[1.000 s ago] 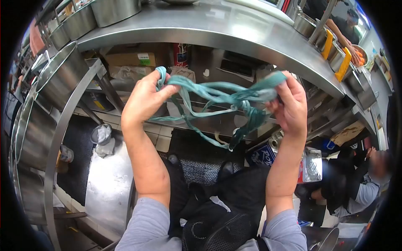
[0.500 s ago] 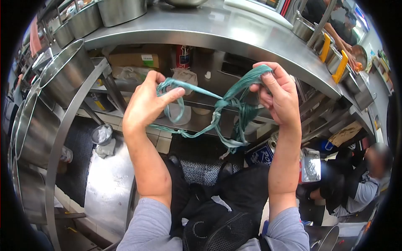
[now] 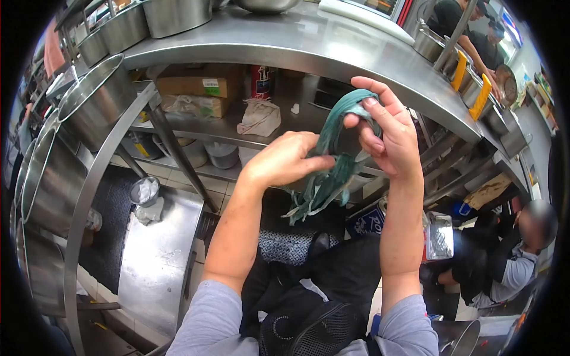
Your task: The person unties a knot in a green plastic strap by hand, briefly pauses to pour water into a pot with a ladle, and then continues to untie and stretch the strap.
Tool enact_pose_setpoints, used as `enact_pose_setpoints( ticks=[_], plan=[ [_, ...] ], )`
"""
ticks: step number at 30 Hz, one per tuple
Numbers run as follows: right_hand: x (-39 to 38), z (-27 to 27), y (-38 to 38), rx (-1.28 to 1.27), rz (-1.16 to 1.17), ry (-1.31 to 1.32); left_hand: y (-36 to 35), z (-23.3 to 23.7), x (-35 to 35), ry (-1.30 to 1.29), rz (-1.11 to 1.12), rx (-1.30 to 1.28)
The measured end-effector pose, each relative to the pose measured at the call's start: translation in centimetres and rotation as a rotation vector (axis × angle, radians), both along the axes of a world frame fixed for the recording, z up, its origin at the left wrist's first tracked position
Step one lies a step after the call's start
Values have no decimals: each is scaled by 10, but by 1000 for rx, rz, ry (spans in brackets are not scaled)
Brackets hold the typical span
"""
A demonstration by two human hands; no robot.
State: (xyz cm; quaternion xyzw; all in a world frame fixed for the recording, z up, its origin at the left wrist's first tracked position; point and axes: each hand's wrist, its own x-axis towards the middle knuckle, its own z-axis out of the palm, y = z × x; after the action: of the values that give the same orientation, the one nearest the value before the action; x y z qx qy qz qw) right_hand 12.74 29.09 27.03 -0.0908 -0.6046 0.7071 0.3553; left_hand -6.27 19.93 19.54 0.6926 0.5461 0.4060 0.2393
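A bundle of green, string-like fabric point(image 3: 338, 118) hangs in a loop from my right hand point(image 3: 386, 127), whose thumb and fingers pinch its top. Frayed, tangled ends of the bundle dangle below. Against the loop's left side is my left hand point(image 3: 288, 159), thumb and fingers closed on the green strands near the middle. Part of the strands is hidden behind the left fingers. Both hands are raised in front of the steel counter's lower shelf, above my lap.
A steel counter point(image 3: 237, 44) curves across the front. On its shelf are a cardboard box point(image 3: 193, 83) and a whitish cloth bag point(image 3: 259, 117). Large steel pots point(image 3: 98, 104) stand left. A seated person point(image 3: 516, 267) is at right; people point(image 3: 469, 35) work at upper right.
My left hand has moved right and down, close to my right hand. The strands stretched between my hands now hang gathered in a bundle. My right hand has barely moved.
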Motion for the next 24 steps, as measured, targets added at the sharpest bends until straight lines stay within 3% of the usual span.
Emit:
enact_pose_setpoints(
  ticks=[1, 4, 9, 10, 12, 15, 16, 19, 22, 24],
  plan=[
    [3, -2, 5, -1, -3, 3, -1, 2, -3, -42, -15, 94],
    [17, -16, 24, 205, -367, -254, -13, 12, -18, -173, 60, 110],
    [29, -36, 33, 172, -330, -293, -9, 8, -34, -232, 177, 424],
    [27, -36, 30, 130, -288, -276, -8, 7, -33, -230, 173, 419],
    [22, -36, 25, 48, -226, -248, -7, 7, -30, -623, 25, 236],
    [20, -34, 28, -105, -90, -110, -6, 13, -10, -686, 22, 28],
    [18, -31, 25, -150, -48, -69, -2, 14, -3, -615, 11, -48],
    [12, -23, 23, -181, 70, 22, 33, -33, 19, -278, -135, 315],
    [12, -17, 28, -153, 82, 85, 28, -21, 27, 16, -236, -286],
    [15, -13, 27, -69, 13, 93, 33, -32, 27, -110, -258, -268]
  ],
)
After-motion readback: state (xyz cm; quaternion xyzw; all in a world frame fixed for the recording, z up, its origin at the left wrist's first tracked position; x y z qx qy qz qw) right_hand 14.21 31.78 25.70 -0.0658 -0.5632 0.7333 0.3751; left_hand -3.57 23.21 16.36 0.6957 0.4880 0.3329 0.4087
